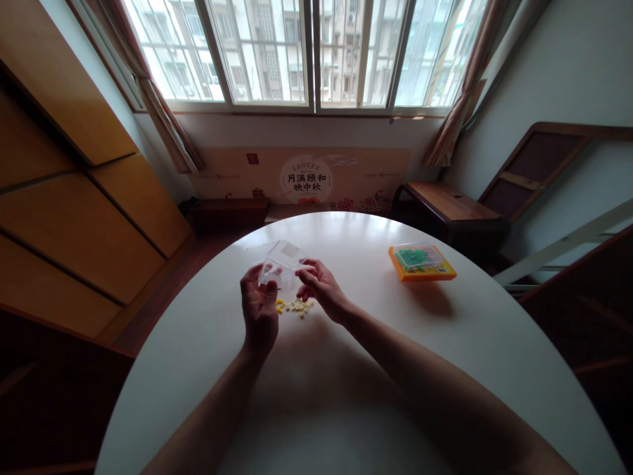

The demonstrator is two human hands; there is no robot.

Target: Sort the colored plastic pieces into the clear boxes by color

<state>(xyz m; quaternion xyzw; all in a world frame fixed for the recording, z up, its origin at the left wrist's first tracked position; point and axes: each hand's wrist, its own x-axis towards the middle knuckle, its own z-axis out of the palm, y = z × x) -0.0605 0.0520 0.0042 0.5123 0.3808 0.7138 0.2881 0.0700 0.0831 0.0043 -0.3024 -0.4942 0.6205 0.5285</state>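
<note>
A clear plastic box (279, 262) with its lid raised is held above the table. My left hand (260, 309) grips its left side, the thumb toward me. At the box's right edge is my right hand (320, 287), its fingers bent and touching or very near the plastic; I cannot tell which. Below the hands, small pale yellow pieces (300, 306) lie in a loose pile on the tabletop, with a few deeper yellow pieces (279, 305) beside them, partly hidden by my left thumb.
On the right of the round white table (198, 369) sits an orange box (425, 272), topped by a clear case (419, 257) of green pieces. Beyond the table stand a wooden side table (452, 200) and a chair (534, 165). Wooden cabinets (59, 224) line the left.
</note>
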